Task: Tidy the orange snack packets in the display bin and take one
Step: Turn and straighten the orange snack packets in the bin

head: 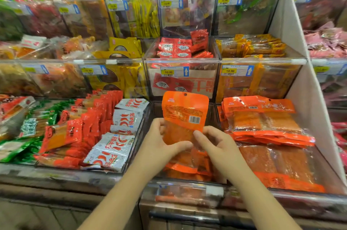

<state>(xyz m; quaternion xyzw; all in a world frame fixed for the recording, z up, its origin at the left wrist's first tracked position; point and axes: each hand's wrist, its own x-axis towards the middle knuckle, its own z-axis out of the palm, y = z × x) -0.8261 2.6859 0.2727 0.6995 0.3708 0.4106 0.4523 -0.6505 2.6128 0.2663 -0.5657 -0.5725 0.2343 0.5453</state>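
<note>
Shop bins (150, 115) lined the shelves; left hand (161, 141) and right hand (216, 141) both pinched one upright orange packet (185, 111) above the bin's front edge.

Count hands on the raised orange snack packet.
2. The left hand grips the lower left edge of the orange snack packet, and the right hand pinches its lower right corner. Both are in plain view above the display bin. No other hands show.

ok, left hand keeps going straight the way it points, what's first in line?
Left hand grips the flat orange foil packet; carried onward, probably the clear plastic bin front with the yellow price label behind it, though depth is unclear.
</note>
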